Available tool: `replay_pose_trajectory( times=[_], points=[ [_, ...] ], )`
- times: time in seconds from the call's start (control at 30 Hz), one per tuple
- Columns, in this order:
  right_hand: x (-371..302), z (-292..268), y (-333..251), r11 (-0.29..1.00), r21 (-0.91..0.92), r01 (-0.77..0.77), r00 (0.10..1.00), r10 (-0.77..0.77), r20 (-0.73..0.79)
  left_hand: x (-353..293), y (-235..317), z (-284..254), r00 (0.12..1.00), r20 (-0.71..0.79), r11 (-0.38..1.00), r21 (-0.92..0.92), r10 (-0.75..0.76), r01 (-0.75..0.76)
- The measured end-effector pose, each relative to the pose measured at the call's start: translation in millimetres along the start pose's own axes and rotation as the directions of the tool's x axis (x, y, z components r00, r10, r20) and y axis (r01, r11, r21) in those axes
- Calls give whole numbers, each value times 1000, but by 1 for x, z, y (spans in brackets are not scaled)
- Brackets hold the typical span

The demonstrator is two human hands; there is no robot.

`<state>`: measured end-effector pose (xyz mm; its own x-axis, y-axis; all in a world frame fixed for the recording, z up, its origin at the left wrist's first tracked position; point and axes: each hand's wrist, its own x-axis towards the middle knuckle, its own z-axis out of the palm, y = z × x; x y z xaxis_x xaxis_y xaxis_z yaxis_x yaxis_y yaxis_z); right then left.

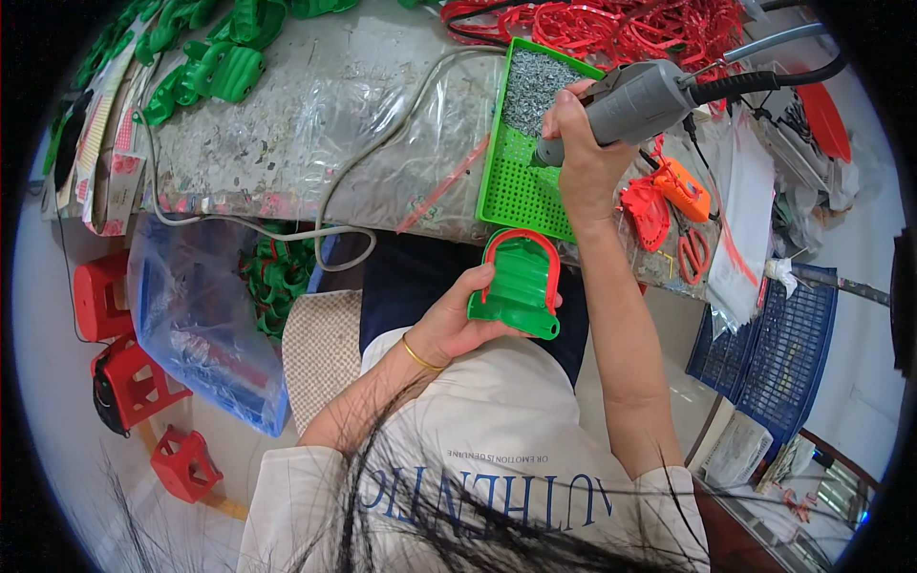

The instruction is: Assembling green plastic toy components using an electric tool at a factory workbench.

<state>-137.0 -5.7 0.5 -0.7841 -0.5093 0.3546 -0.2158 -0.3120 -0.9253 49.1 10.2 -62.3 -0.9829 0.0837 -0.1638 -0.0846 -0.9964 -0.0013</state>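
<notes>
My left hand point(463, 310) is closed around a curved, ribbed green plastic piece point(521, 272) in front of my body. A red strip point(524, 233) runs in an arch along the piece's rim, and a small tab with a hole sticks out at its lower right. Up over the table, my right hand point(585, 158) grips a grey electric screwdriver point(638, 105). Its nose points down and left into a bright green perforated tray point(485, 202). Many small silvery screws point(537, 91) lie heaped in the tray's far part. The screwdriver's bit tip is hard to make out.
Red plastic strips point(592, 33) are heaped at the table's back, with green plastic parts point(224, 72) at the far left. Red-handled scissors point(693, 256) and an orange tool point(681, 188) lie right. A grey cable point(330, 181) crosses the table. Below left stands a plastic-lined blue crate point(272, 401) beside red stools point(186, 463).
</notes>
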Motion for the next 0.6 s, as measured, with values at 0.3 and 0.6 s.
replay_pose_trajectory(
  times=[0.3,0.6],
  points=[
    [4,1,-20,997,25,70,997,-70,-13,-1,2,1,999,-20,1000,-1,25,-25],
    [-36,3,-81,995,71,-63,998,62,28,-1,0,-4,999,1,999,-1,43,-43]
  ],
)
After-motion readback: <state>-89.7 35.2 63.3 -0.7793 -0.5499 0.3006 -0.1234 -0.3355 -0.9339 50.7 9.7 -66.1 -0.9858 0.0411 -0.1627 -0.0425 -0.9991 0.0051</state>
